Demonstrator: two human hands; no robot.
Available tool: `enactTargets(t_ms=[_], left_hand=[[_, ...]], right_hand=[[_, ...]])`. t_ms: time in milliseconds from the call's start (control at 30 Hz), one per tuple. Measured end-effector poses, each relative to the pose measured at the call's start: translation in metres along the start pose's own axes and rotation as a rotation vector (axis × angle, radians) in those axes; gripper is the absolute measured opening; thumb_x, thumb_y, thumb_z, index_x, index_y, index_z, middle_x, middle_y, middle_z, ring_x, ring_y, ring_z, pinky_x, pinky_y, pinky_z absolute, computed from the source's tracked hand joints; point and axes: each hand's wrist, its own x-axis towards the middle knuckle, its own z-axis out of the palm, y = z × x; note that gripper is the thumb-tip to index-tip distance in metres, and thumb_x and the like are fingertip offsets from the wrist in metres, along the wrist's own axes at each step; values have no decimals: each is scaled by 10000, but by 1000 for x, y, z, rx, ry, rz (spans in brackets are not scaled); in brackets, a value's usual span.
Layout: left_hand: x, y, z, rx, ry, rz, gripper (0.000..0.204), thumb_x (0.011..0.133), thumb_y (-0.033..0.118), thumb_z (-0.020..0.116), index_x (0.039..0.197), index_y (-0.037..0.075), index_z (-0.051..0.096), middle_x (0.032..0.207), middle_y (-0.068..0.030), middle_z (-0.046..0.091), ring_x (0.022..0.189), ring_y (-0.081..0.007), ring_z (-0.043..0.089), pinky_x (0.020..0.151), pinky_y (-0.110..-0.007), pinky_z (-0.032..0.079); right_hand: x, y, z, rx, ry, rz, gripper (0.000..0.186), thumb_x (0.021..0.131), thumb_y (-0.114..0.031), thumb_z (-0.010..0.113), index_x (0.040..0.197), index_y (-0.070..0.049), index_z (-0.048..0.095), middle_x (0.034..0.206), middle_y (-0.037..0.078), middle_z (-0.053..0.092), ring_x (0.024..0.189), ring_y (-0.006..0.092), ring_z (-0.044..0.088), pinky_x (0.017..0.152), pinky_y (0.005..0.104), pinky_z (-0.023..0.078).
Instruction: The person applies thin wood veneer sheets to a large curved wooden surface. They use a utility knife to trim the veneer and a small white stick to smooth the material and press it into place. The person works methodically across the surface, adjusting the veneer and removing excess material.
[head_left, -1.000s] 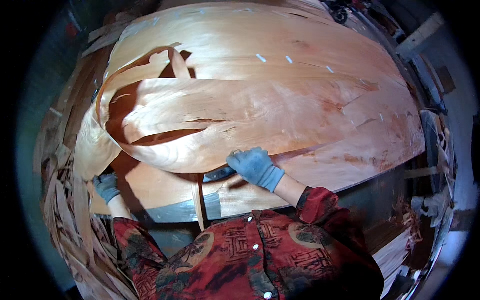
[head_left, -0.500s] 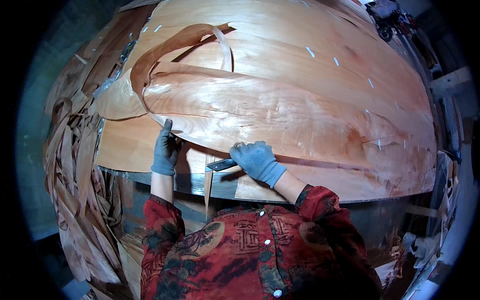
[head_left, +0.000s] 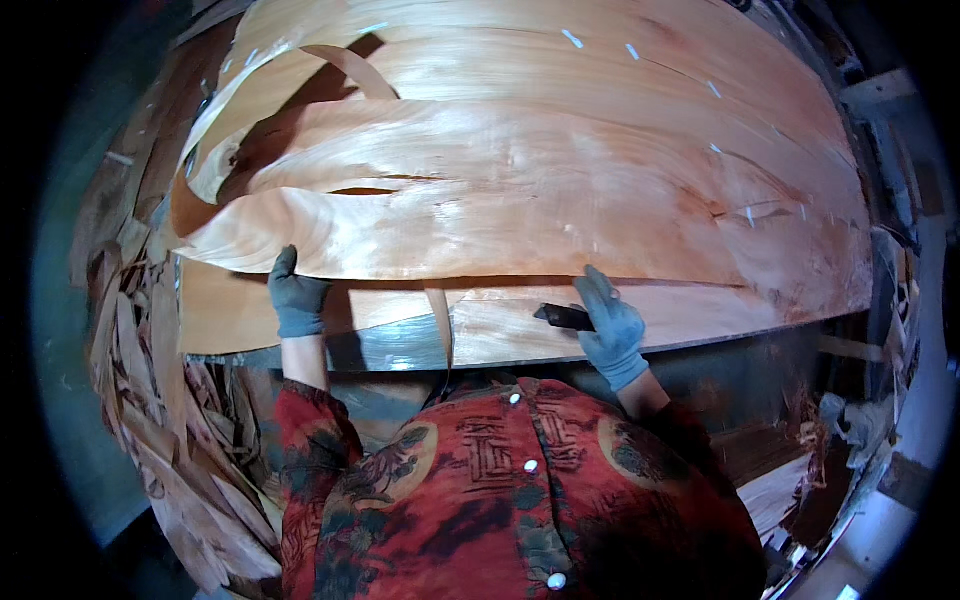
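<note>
A large thin sheet of wood veneer (head_left: 480, 220) lies in front of me, its near edge lifted and its left end curling up and over. My left hand (head_left: 298, 300), in a grey-blue glove, pinches that near edge, thumb on top and fingers underneath. My right hand (head_left: 610, 330), gloved alike, holds a dark-handled knife (head_left: 565, 317) that points left. Its raised fingers touch the sheet's edge farther right. A split (head_left: 365, 191) runs through the veneer left of the middle. Below the lifted edge, a narrow veneer strip (head_left: 440, 320) hangs over the table's near edge.
More veneer (head_left: 500, 55) with small pale tape pieces (head_left: 572, 39) spreads over the far side. A bare grey part of the table (head_left: 400, 343) shows near me. Tangled veneer scraps (head_left: 150, 360) pile up on the left, and further scraps (head_left: 810, 440) lie at the lower right.
The right hand has moved right along the edge with the knife, and its fingers have lifted. The left hand has shifted slightly left, and the sheet's left end has swung nearer to me.
</note>
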Motion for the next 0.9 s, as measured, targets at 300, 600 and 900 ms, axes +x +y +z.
enactTargets(t_ms=[300, 600, 900], left_hand=[[-7, 4, 17, -16, 25, 70, 561, 897, 376, 485, 1313, 5, 416, 1356, -163, 440, 1265, -341, 379, 1077, -482, 264], [-9, 66, 115, 165, 9, 433, 524, 916, 303, 448, 1340, 4, 372, 1353, -179, 432, 1245, -357, 405, 1072, -508, 277], [-30, 121, 95, -11, -68, 422, 529, 908, 303, 483, 1329, -5, 391, 1331, -172, 463, 1228, -337, 433, 1055, -480, 321]], right_hand=[[21, 44, 25, -217, -186, 158, 442, 685, -149, 645, 1119, -131, 565, 1130, 67, 598, 777, 289, 646, 649, 355, 521], [156, 25, -73, -132, 298, -163, 540, 578, 41, 432, 1061, -76, 642, 992, 120, 659, 863, 276, 646, 752, 360, 515], [239, -17, -109, -250, 512, -469, 463, 569, 47, 503, 974, -110, 662, 985, 87, 664, 855, 256, 648, 721, 330, 512]])
